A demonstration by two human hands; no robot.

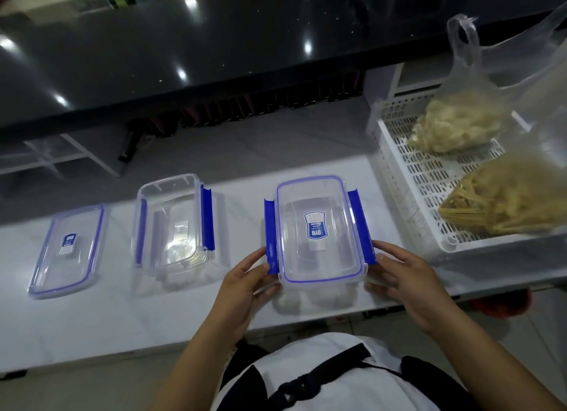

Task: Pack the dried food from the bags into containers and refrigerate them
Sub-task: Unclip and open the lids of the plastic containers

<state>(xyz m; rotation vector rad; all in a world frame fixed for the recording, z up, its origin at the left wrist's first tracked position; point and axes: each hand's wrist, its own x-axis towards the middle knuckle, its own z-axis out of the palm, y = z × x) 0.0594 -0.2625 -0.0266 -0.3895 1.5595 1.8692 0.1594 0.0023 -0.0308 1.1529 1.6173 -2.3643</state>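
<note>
A white surface (129, 312) carries a lidded container (319, 235) near its front edge. Left of that container stand an open container (173, 226) and, farther left, a loose lid (67, 249); right of it sits a white perforated basket (408, 177).

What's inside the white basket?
Two clear plastic bags of dried food lie in the basket: a pale lumpy one at the back and a yellow stringy one in front. Whatever might be under the bags is hidden.

Both hands (245, 283) on lidded container (319, 235)
</note>
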